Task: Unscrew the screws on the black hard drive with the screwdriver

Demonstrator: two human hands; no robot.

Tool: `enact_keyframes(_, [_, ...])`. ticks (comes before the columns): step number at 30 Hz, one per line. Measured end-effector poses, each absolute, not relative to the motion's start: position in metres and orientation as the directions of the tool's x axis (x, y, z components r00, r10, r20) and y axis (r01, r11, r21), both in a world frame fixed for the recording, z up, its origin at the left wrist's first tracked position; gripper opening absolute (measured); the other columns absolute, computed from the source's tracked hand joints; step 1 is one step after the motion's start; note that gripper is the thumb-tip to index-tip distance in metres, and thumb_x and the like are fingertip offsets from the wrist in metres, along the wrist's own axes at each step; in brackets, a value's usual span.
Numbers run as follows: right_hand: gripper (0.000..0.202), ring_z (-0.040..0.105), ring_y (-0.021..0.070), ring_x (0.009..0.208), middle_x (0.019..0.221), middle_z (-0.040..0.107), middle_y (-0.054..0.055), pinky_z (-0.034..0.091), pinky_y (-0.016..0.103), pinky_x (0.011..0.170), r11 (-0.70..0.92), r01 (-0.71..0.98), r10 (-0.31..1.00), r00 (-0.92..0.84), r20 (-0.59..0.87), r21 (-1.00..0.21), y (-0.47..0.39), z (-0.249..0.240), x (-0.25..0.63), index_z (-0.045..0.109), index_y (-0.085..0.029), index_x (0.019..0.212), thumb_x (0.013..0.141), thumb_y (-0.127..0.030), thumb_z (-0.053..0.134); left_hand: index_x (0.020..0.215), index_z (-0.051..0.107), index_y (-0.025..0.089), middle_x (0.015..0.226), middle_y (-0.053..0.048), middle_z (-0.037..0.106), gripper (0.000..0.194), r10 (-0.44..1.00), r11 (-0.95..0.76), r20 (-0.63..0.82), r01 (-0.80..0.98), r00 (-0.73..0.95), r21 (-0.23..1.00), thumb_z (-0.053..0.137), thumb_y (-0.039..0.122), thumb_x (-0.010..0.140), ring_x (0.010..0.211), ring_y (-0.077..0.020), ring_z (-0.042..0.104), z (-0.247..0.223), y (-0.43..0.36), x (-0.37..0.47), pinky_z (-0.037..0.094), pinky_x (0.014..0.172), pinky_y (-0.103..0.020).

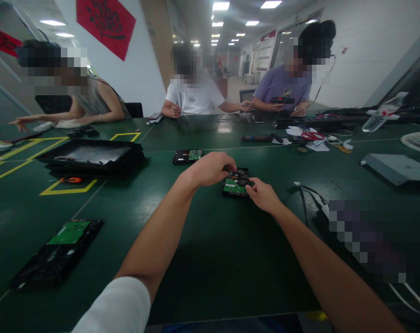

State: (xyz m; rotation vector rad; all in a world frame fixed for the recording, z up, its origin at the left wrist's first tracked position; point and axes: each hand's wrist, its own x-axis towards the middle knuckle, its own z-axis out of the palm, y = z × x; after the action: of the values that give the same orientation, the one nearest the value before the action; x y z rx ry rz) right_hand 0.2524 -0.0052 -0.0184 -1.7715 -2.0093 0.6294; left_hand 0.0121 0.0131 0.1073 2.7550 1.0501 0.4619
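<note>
On the green table in front of me lies a hard drive (235,186), its green circuit board facing up. My left hand (213,167) reaches over its far left corner, fingers bent down and closed at that edge; the fingertips are partly hidden. At the right edge, my right hand (262,193) grips the drive with thumb and index finger. A second hard drive (187,156) with its board up rests just beyond my left hand. Farther left and nearer to me is another black drive-like unit (59,252) with a green board.
Stacked black trays (92,155) stand at left, with an orange-and-black tool (72,180) beside them. On the right are cables (310,194), a grey metal box (399,169), a plastic bottle (383,113) and red-handled scissors (312,136). Three people sit across the table.
</note>
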Motion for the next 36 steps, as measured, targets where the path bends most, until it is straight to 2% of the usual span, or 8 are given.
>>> enact_keyframes(2, [0.046,0.068,0.0183,0.072,0.083,0.075,0.003,0.042,0.028,0.063,0.104,0.814,0.992,-0.128,-0.002,-0.571,-0.0048,-0.0190,0.2528,0.052,-0.014,0.143,0.103,-0.036,0.052,0.100,0.078,0.019,0.102,-0.008,0.077,0.020,0.691,-0.723,0.251,0.641,0.678,0.257,0.060,0.024,0.092,0.099,-0.0243,0.070,0.1069,0.0142,0.0134,0.051,0.093,-0.036])
enact_keyframes(4, [0.046,0.068,0.0184,0.072,0.084,0.075,0.004,0.042,0.028,0.064,0.112,0.811,0.991,-0.135,0.003,-0.574,-0.0036,-0.0209,0.2538,0.052,-0.014,0.143,0.103,-0.036,0.053,0.097,0.079,0.018,0.100,-0.009,0.078,0.026,0.722,-0.691,0.263,0.674,0.639,0.260,0.056,0.030,0.097,0.098,-0.0249,0.071,0.1063,0.0150,0.0151,0.051,0.092,-0.037])
enact_keyframes(7, [0.046,0.069,0.0188,0.074,0.084,0.076,0.004,0.043,0.028,0.064,0.129,0.816,0.989,-0.149,0.011,-0.563,-0.0011,-0.0250,0.2557,0.052,-0.014,0.143,0.103,-0.037,0.052,0.105,0.078,0.019,0.106,-0.008,0.078,0.024,0.743,-0.669,0.267,0.694,0.614,0.266,0.056,0.024,0.095,0.100,-0.0248,0.071,0.1066,0.0139,0.0169,0.051,0.093,-0.037])
enact_keyframes(10, [0.045,0.069,0.0197,0.075,0.082,0.075,0.004,0.043,0.029,0.065,0.156,0.822,0.986,-0.163,0.036,-0.547,0.0004,-0.0277,0.2563,0.053,-0.013,0.142,0.103,-0.036,0.052,0.116,0.073,0.017,0.109,-0.009,0.076,0.030,0.733,-0.680,0.262,0.678,0.628,0.278,0.058,0.014,0.090,0.102,-0.0240,0.070,0.1084,0.0111,0.0170,0.051,0.094,-0.037])
enact_keyframes(15, [0.046,0.069,0.0203,0.074,0.079,0.075,0.003,0.042,0.029,0.066,0.150,0.828,0.987,-0.155,0.036,-0.540,-0.0023,-0.0236,0.2542,0.053,-0.012,0.142,0.103,-0.035,0.052,0.114,0.071,0.017,0.115,-0.007,0.074,0.034,0.625,-0.776,0.253,0.551,0.739,0.309,0.054,0.007,0.086,0.109,-0.0208,0.067,0.1098,0.0076,0.0174,0.049,0.099,-0.033])
enact_keyframes(20, [0.046,0.069,0.0200,0.074,0.078,0.074,0.003,0.041,0.029,0.065,0.137,0.831,0.988,-0.157,0.010,-0.539,-0.0047,-0.0192,0.2531,0.052,-0.012,0.143,0.104,-0.035,0.051,0.109,0.071,0.017,0.105,-0.007,0.075,0.021,0.665,-0.738,0.228,0.579,0.711,0.347,0.059,0.020,0.092,0.095,-0.0196,0.069,0.1076,0.0080,0.0208,0.050,0.086,-0.031])
enact_keyframes(26, [0.045,0.071,0.0197,0.078,0.086,0.077,0.004,0.043,0.028,0.068,0.137,0.822,0.987,-0.158,0.011,-0.553,-0.0028,-0.0219,0.2546,0.051,-0.015,0.143,0.104,-0.037,0.050,0.108,0.070,0.015,0.100,-0.011,0.074,0.025,0.769,-0.638,0.267,0.722,0.580,0.269,0.055,0.034,0.098,0.092,-0.0242,0.068,0.1035,0.0119,0.0200,0.048,0.084,-0.035])
enact_keyframes(36, [0.045,0.070,0.0194,0.076,0.084,0.076,0.003,0.043,0.028,0.066,0.130,0.817,0.989,-0.145,0.018,-0.562,-0.0016,-0.0247,0.2549,0.054,-0.015,0.141,0.102,-0.037,0.055,0.112,0.065,0.015,0.108,-0.014,0.065,0.025,0.794,-0.603,0.261,0.765,0.548,0.227,0.047,0.023,0.097,0.100,-0.0260,0.066,0.1013,0.0104,0.0193,0.050,0.094,-0.040])
